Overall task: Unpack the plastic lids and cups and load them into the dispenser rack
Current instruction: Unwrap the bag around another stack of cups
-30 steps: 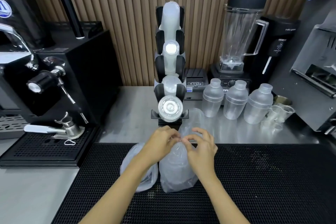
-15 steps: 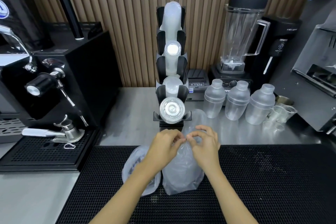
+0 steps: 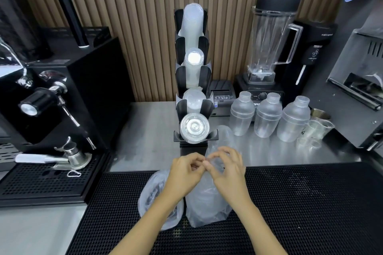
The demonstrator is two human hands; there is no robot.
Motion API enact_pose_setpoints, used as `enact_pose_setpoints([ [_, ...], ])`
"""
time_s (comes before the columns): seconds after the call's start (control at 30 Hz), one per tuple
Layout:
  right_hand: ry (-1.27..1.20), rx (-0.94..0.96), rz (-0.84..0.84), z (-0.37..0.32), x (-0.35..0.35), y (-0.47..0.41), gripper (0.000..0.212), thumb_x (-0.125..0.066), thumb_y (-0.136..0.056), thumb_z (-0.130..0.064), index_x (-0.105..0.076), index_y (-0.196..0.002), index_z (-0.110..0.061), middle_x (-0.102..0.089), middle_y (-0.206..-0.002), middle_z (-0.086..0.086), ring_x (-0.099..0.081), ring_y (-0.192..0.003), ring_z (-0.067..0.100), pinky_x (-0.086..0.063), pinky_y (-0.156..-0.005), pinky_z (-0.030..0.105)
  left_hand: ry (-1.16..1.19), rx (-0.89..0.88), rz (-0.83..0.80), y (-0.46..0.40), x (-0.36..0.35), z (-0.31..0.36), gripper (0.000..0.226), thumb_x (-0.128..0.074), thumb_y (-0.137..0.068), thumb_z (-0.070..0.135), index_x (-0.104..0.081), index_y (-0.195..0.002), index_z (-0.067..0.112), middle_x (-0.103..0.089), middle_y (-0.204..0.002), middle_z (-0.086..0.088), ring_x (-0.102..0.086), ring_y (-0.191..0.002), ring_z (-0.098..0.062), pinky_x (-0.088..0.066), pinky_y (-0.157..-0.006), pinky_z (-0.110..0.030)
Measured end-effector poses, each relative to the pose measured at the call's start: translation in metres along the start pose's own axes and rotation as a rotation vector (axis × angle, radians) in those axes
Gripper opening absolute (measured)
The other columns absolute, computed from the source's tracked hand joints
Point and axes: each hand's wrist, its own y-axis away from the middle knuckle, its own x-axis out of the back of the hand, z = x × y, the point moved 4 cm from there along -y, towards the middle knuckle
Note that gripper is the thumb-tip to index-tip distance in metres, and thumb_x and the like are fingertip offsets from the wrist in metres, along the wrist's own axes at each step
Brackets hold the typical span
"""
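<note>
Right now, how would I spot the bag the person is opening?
Find the tall black dispenser rack at the counter's middle. Just in front of its base, two clear plastic bags stand on the black rubber mat. It is the right-hand bag, with both hands pinching its top; the left bag is untouched.

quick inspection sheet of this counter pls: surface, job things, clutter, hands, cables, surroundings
surface: steel counter with a black mesh mat in front.
job's things: dispenser rack stands upright with cups and lids in it; two plastic bags on the mat, the right bag being worked at its top, the left bag beside it.
clutter: three shaker bottles, small clear cups.
grippers: left hand and right hand pinch the right bag's top.
cables: nothing seen.
surroundings: coffee machine left, blender right, slatted wall.
</note>
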Motion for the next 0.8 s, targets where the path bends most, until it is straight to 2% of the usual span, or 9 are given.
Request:
enact_pose_setpoints([
  [0.07,0.074,0.009,0.047,0.002,0.001,0.005,0.042,-0.046,-0.073,-0.064,-0.063,-0.092,-0.032,-0.042,-0.113,-0.015,-0.039,-0.116,0.009,-0.025,-0.099,0.032,0.030,0.030,0.023,-0.001,0.001,-0.002,0.009,-0.069,-0.083,0.016,-0.071,-0.079,0.024,-0.072,-0.075,0.010,-0.065,-0.071,0.000,-0.050,-0.068,-0.009],
  [0.13,0.143,0.028,0.064,0.003,0.002,0.007,0.047,-0.038,-0.073,-0.065,-0.066,-0.088,-0.030,-0.045,-0.115,-0.013,-0.037,-0.120,0.010,-0.019,-0.098,0.030,0.055,0.044,0.025,0.000,0.001,-0.003,0.010,-0.070,-0.083,0.016,-0.070,-0.077,0.024,-0.071,-0.074,0.011,-0.066,-0.072,-0.001,-0.051,-0.069,-0.010],
  [0.27,0.288,0.062,0.097,0.006,0.002,0.006,0.041,-0.042,-0.077,-0.057,-0.070,-0.083,-0.027,-0.053,-0.119,-0.002,-0.039,-0.124,0.018,-0.022,-0.097,0.036,0.157,0.103,0.015,0.001,0.001,-0.004,0.013,-0.067,-0.086,0.015,-0.071,-0.076,0.022,-0.072,-0.069,0.011,-0.069,-0.073,-0.004,-0.051,-0.068,-0.010],
  [0.4,0.388,0.074,0.150,0.001,0.003,0.005,0.029,-0.057,-0.069,-0.050,-0.071,-0.074,-0.025,-0.060,-0.114,0.000,-0.035,-0.119,0.015,-0.032,-0.095,0.043,0.196,0.163,0.039,-0.002,0.003,-0.006,0.008,-0.067,-0.083,0.013,-0.071,-0.077,0.017,-0.071,-0.065,0.005,-0.068,-0.068,-0.007,-0.052,-0.066,-0.017],
  [0.5,0.416,0.116,0.192,-0.004,0.003,0.003,0.022,-0.060,-0.070,-0.042,-0.071,-0.068,-0.023,-0.063,-0.112,0.001,-0.035,-0.117,0.016,-0.028,-0.096,0.040,0.223,0.166,0.019,-0.002,0.003,-0.006,0.009,-0.068,-0.083,0.013,-0.070,-0.076,0.018,-0.073,-0.068,0.002,-0.069,-0.071,-0.010,-0.054,-0.071,-0.022],
  [0.6,0.352,0.117,0.195,-0.002,0.006,-0.002,0.011,-0.068,-0.072,-0.031,-0.072,-0.069,-0.022,-0.062,-0.114,0.001,-0.035,-0.118,0.016,-0.024,-0.095,0.038,0.210,0.081,-0.001,0.000,0.004,-0.004,0.009,-0.070,-0.083,0.014,-0.071,-0.077,0.020,-0.073,-0.075,0.005,-0.067,-0.073,-0.006,-0.052,-0.072,-0.015],
  [0.7,0.233,0.003,0.128,0.002,0.008,-0.012,0.008,-0.071,-0.075,-0.026,-0.074,-0.075,-0.019,-0.057,-0.122,-0.003,-0.036,-0.123,0.016,-0.019,-0.097,0.034,-0.003,-0.134,-0.019,0.004,0.003,0.002,0.006,-0.069,-0.085,0.015,-0.073,-0.084,0.020,-0.069,-0.081,0.010,-0.062,-0.079,-0.004,-0.047,-0.073,-0.008],
  [0.8,0.170,0.000,0.079,0.002,0.008,-0.018,0.006,-0.070,-0.076,-0.027,-0.073,-0.076,-0.022,-0.052,-0.126,-0.006,-0.033,-0.125,0.013,-0.017,-0.097,0.029,-0.133,-0.272,-0.064,0.004,0.002,0.007,0.012,-0.063,-0.086,0.021,-0.073,-0.091,0.017,-0.068,-0.087,0.007,-0.060,-0.082,-0.006,-0.046,-0.075,-0.011],
])
